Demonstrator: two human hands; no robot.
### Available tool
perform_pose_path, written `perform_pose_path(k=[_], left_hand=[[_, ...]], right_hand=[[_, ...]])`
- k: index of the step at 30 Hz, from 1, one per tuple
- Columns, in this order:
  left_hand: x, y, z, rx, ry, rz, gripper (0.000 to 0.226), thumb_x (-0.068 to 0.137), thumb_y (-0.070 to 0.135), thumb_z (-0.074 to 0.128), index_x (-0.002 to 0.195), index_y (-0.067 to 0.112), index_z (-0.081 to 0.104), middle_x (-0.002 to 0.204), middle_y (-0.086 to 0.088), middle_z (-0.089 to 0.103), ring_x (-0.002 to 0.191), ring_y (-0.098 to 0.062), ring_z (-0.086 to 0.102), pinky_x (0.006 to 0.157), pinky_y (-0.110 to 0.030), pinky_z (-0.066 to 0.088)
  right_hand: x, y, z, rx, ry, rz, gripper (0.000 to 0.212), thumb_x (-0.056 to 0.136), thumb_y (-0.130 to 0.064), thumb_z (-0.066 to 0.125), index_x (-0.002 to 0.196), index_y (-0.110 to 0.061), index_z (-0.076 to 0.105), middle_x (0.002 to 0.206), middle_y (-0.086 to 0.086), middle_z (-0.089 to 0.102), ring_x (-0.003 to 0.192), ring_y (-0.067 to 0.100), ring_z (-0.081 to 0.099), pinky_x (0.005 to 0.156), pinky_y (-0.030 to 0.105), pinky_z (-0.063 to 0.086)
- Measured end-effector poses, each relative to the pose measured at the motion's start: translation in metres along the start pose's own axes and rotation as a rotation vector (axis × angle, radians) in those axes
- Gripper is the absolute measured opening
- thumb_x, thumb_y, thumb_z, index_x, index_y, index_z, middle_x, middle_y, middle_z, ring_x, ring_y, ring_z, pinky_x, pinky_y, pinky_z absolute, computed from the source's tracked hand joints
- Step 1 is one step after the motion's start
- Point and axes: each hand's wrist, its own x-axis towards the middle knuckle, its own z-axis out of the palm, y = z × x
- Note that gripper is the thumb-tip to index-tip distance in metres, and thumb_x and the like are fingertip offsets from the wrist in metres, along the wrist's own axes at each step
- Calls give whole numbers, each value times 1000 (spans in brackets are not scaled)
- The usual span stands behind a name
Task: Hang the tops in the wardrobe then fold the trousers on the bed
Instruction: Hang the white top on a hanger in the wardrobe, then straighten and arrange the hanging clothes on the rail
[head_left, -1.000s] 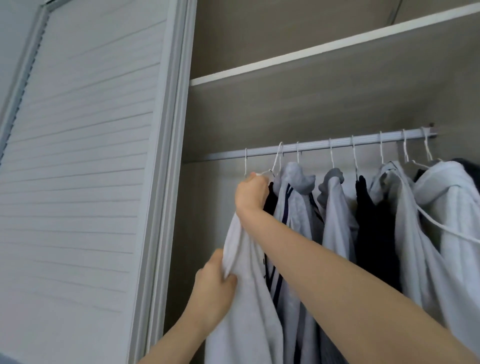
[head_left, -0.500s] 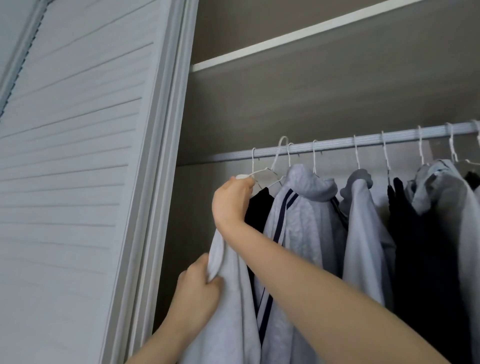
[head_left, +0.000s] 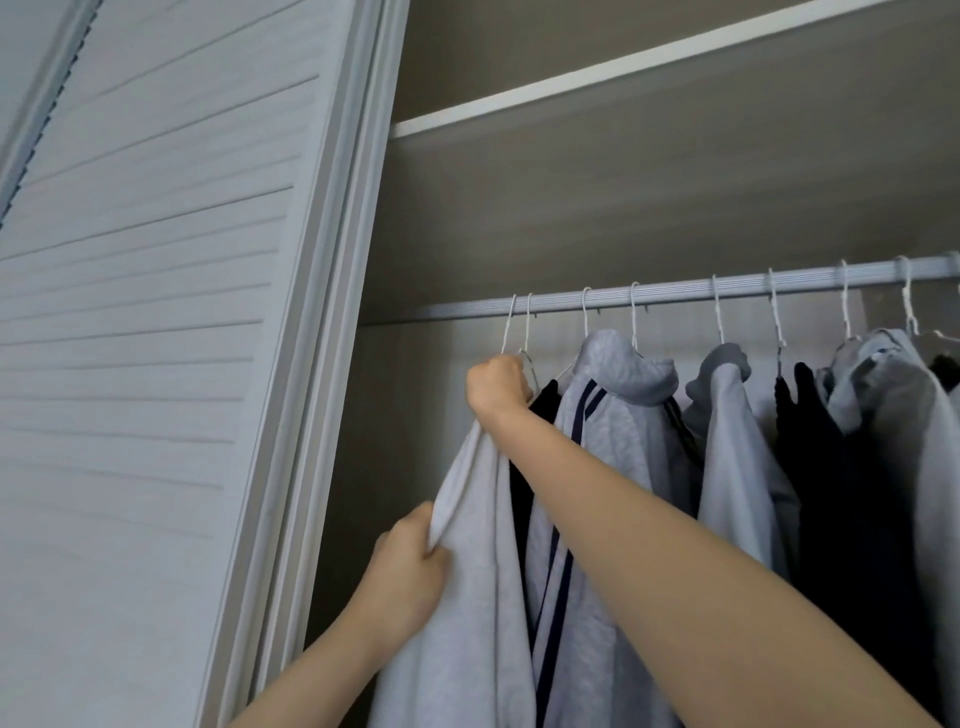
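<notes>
Right hand (head_left: 496, 383) clenched around a white hanger (head_left: 519, 332) hooked on the rail (head_left: 675, 293) — fingers curled tight. Left hand (head_left: 410, 566) at seven o'clock below, pinching the pale grey top (head_left: 467, 623) — leftmost on the rail, beside a striped hoodie (head_left: 618, 426).

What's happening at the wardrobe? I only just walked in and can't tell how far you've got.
A person is hanging a light grey top at the left end of the wardrobe rail. The right hand grips the top of its white hanger, whose hook is over the rail. The left hand pinches the fabric lower down. Several other tops already hang to the right, among them a grey hoodie with dark stripes.
</notes>
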Motion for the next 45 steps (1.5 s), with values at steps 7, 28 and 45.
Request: perform_pose_path(k=[7, 28, 45], left_hand=[[-9, -6, 3, 3, -2, 23, 27, 96, 3, 47, 107, 24, 59, 102, 1, 66, 91, -12, 65, 74, -24, 56], [-107, -55, 49, 212, -38, -163, 20, 96, 18, 56, 115, 20, 49, 100, 6, 59, 87, -8, 61, 72, -21, 52], [-359, 51, -13, 312, -195, -394, 27, 97, 26, 52, 124, 23, 50, 86, 5, 71, 79, -8, 65, 66, -13, 47]], right_hand=[[-8, 29, -47, -337, -109, -128, 42, 93, -37, 41, 121, -7, 47, 119, 18, 58, 123, 38, 43, 101, 37, 33], [-110, 90, -64, -620, -396, -259, 35, 95, -42, 45, 85, -10, 53, 82, 3, 55, 82, 24, 48, 97, 48, 31], [-422, 118, -150, -304, -714, -381, 38, 97, -46, 39, 132, -33, 34, 113, -16, 53, 87, 3, 55, 77, 29, 50]])
